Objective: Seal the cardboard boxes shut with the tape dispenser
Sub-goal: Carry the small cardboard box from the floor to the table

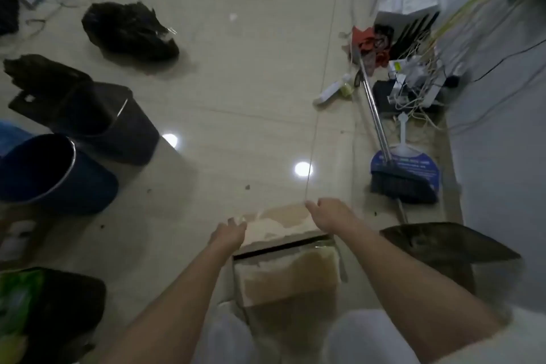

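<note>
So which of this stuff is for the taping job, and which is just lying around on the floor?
For the job:
box
left hand
right hand
No tape dispenser in view.

Just lying about:
broom
blue bucket
black bucket
black bag
cables
bottle

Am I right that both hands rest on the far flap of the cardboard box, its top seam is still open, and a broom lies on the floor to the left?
Not quite. The head view shows the broom on the right, near the wall. The rest holds: the left hand and right hand rest on the far flap of the cardboard box, and a dark open gap runs across its top.
</note>
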